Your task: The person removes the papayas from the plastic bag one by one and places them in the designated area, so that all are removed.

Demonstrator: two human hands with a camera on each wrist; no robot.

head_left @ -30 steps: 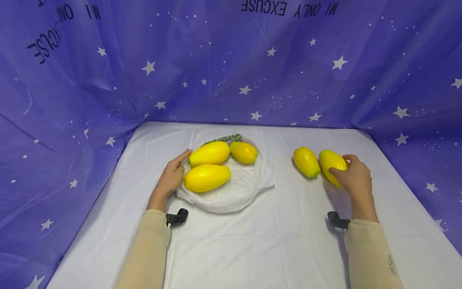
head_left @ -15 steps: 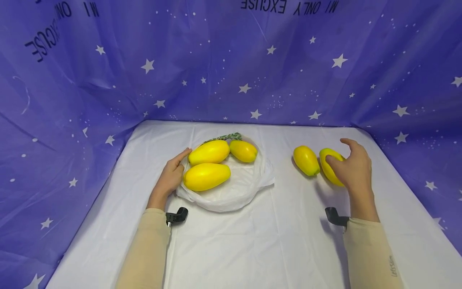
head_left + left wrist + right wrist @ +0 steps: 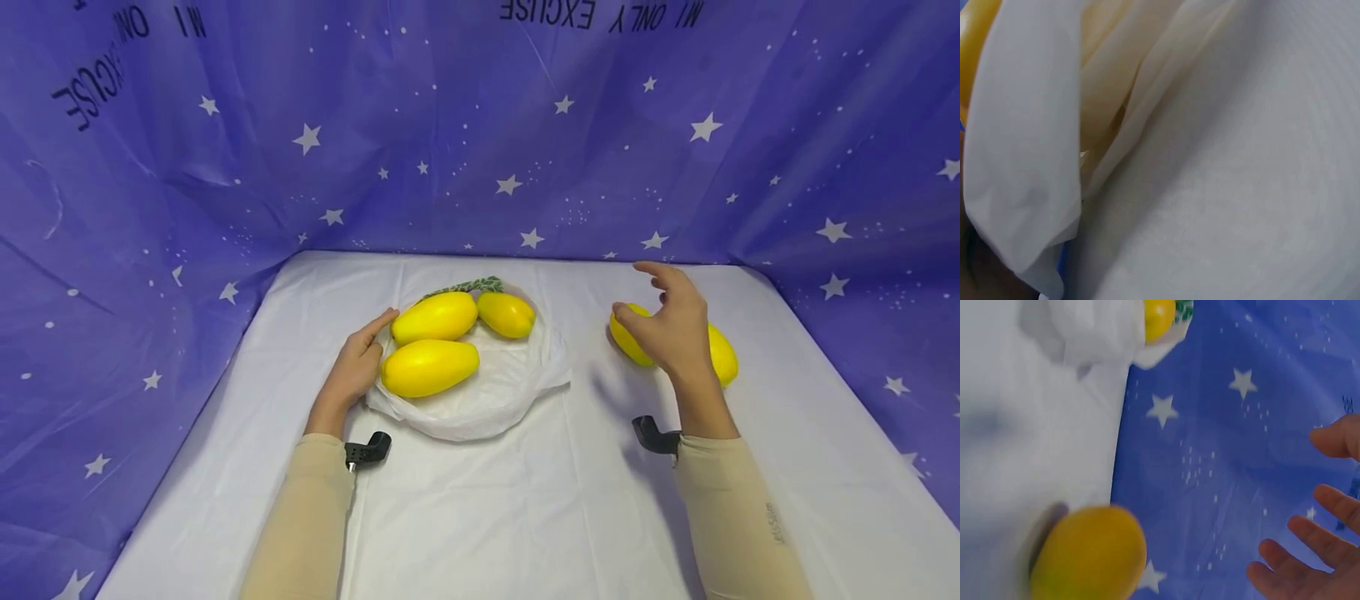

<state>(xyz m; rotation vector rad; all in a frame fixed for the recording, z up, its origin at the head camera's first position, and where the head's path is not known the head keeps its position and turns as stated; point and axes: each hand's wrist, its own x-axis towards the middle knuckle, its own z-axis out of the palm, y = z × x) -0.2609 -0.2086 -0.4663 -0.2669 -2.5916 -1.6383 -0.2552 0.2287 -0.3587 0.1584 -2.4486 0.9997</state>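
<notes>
In the head view a white plastic bag point(image 3: 491, 419) lies with its mouth spread wide. Inside are three yellow papayas: a far left one point(image 3: 435, 317), a near left one point(image 3: 430, 367) and a smaller one point(image 3: 507, 315) at the far right. My left hand point(image 3: 352, 368) grips the bag's left rim, index finger stretched along it; white plastic point(image 3: 1022, 137) hides most of this hand in the left wrist view. My right hand point(image 3: 671, 321), fingers spread and holding nothing, is above two loose papayas. It partly covers the left one point(image 3: 628, 337) and the right one point(image 3: 723, 357).
A white cloth point(image 3: 480, 517) covers the table. Purple star-printed sheeting point(image 3: 480, 150) hangs behind it and on both sides. A green leaf-patterned strip point(image 3: 480, 286) shows at the bag's far rim. Each wrist bears a black camera mount, such as the right one point(image 3: 654, 435).
My right hand has come off the right loose papaya, risen and moved left over the other one. The left hand, the bag and the papayas have stayed put.
</notes>
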